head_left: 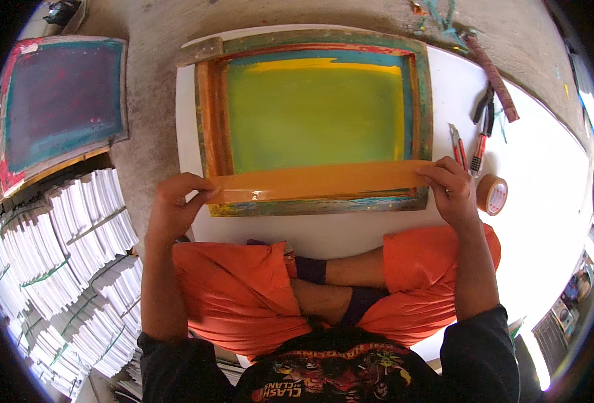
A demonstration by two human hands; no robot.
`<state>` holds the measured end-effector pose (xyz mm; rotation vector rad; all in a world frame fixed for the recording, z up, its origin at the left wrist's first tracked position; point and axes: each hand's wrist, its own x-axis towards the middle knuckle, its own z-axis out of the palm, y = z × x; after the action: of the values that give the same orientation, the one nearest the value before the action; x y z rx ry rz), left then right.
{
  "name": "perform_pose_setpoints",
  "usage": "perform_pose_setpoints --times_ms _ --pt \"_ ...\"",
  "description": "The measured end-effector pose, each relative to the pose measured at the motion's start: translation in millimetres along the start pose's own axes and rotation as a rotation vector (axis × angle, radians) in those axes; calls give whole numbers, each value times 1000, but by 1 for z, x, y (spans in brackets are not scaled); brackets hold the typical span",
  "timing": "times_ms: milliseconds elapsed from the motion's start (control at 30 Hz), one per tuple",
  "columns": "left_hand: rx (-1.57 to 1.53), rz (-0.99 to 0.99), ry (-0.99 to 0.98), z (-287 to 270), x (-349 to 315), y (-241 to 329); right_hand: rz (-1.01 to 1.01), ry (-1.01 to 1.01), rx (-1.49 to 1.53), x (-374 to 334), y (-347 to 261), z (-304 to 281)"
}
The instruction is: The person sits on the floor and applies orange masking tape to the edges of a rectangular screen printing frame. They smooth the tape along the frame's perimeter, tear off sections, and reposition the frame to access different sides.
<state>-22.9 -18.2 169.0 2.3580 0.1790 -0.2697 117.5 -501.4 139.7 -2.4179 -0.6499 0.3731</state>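
Between my two hands stretches a strip of brown packing tape (317, 181), held taut over the near side of a screen printing frame (317, 205). My left hand (179, 198) pinches the strip's left end, close to the frame's left edge. At the other end, my right hand (448, 187) grips the tape between thumb and fingers. The frame is wooden and paint-stained, with a yellow-green mesh (314, 117) inside. Whether the strip touches the mesh, I cannot tell. A roll of brown tape (492, 195) stands just right of my right hand.
A white board (532, 168) lies under the frame. Right of the frame are a red utility knife (457, 144), pliers (483, 127) and a brown rod (493, 77). Another screen frame (65, 107) and tied paper stacks (48, 262) are at the left. My crossed legs are at the near side.
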Motion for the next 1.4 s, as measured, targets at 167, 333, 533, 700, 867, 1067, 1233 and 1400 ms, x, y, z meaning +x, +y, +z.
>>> perform_pose_setpoints --times_ms 167,333,533,700,867,1067,1233,1400 --pt "88 46 -115 5 1 4 2 -76 -75 -11 5 7" --pt "296 82 -247 7 0 -3 37 -163 -108 -11 -2 10" --pt "314 129 -255 19 -3 -15 66 -164 -106 -9 -12 12" --pt "346 121 -217 20 1 -13 135 -182 -38 -9 -8 14" --pt "482 76 -286 18 1 -5 194 -249 -45 -9 -8 15" --pt "502 77 -323 18 -2 -9 224 -264 4 -9 -10 17" --pt "497 131 -305 20 -4 -13 210 -305 -48 -9 -9 15" --pt "519 163 -303 13 -5 -11 189 -299 -7 -13 -11 14"
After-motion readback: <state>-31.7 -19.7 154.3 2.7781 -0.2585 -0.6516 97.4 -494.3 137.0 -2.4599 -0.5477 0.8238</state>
